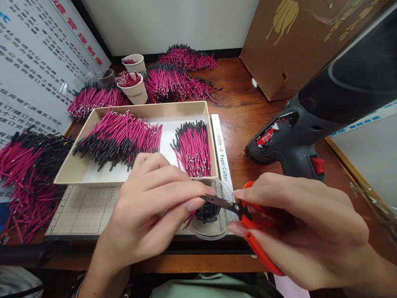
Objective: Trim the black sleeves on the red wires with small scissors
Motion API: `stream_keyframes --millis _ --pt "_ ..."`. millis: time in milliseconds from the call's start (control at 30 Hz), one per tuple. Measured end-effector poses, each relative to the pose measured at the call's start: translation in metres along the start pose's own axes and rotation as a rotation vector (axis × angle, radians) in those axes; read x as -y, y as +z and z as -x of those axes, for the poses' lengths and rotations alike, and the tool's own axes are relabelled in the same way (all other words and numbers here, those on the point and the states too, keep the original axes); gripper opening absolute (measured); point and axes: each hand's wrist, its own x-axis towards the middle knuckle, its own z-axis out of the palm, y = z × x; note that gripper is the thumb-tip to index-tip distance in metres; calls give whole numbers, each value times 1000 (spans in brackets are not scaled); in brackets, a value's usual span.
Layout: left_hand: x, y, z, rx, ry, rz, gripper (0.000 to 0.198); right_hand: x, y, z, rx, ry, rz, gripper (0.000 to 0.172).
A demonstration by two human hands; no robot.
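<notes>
My right hand (302,228) grips a pair of scissors (241,210) with red handles and dark blades, pointing left. My left hand (151,198) is closed in a pinch at the blade tips. A magenta wire (189,220) with a silvery end sticks out below its thumb; the wire's other end is hidden by the fingers and blades. Right under both hands stands a clear plastic cup (210,237) with short black pieces (207,211) in it. Beyond the left hand, a cream tray (151,109) holds two bunches of magenta wires (192,151) with black ends.
The tray rests on a paper cutter (78,214). Behind it stand paper cups (138,93) of short wires and heaps of wires (170,82). More wires (26,172) lie at the left. A black power tool (292,137) and a brown box (279,42) occupy the right.
</notes>
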Motion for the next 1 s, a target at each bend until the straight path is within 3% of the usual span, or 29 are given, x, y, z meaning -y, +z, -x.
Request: stream_keyframes --millis 233,467,867,1000 --pt "-1 -1 -1 11 5 -10 24 9 -5 -3 55 59 -1 25" --pt "-3 -8 -8 43 29 -46 23 10 -13 3 29 17 46 24" --pt "-1 -2 -10 56 11 27 24 12 -14 4 45 46 123 23" --pt "-2 -2 -8 69 5 51 26 11 -15 5 33 -19 126 23"
